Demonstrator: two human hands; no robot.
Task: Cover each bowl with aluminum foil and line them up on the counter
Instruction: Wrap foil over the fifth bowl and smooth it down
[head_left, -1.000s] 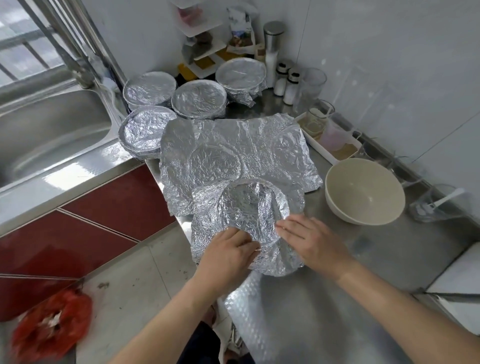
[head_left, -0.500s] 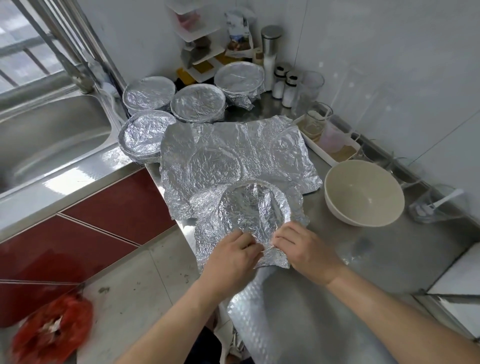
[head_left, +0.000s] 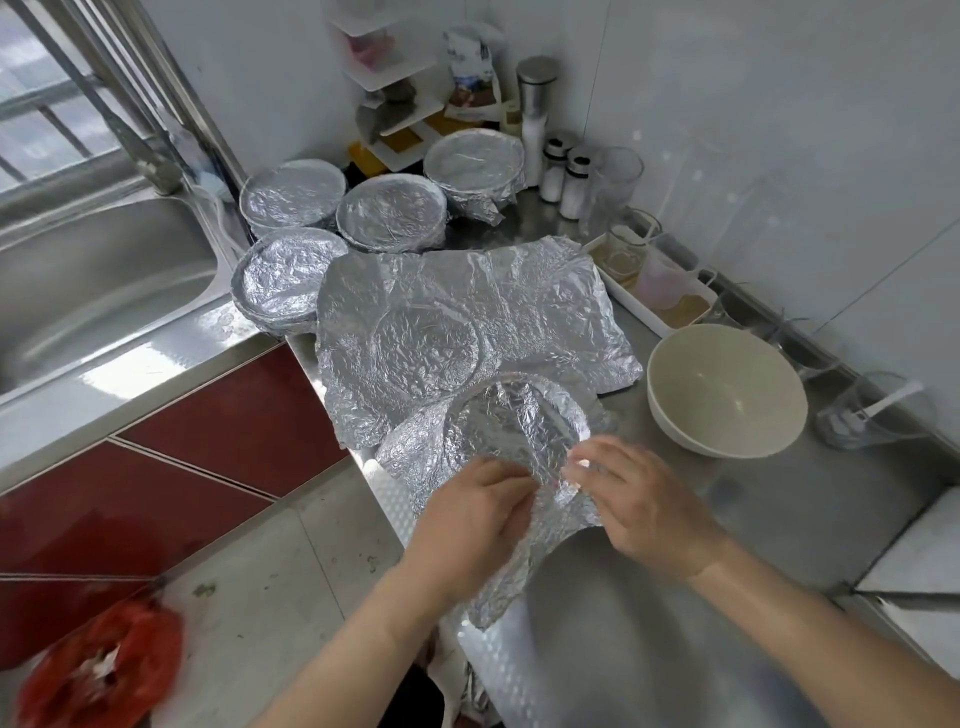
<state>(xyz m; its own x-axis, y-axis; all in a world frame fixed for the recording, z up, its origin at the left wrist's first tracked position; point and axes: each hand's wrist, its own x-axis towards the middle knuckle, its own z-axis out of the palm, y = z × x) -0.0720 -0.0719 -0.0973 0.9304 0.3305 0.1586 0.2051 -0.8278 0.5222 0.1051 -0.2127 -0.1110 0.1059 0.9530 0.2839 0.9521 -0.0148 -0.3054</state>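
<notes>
The foil (head_left: 511, 431) is thin and tears easily; we pinch its near edge with left hand (head_left: 475, 514) and right hand (head_left: 631, 499) fingers, gently.

Bare steel counter (head_left: 810, 514) is left open to the right of the hands and toward the near edge. Passage farther right is blocked by an uncovered cream bowl (head_left: 726, 388). The way forward is taken up by a large crumpled foil sheet (head_left: 467, 312), with four foil-covered bowls (head_left: 392, 217) crowded behind it beside the steel sink (head_left: 93, 280).
</notes>
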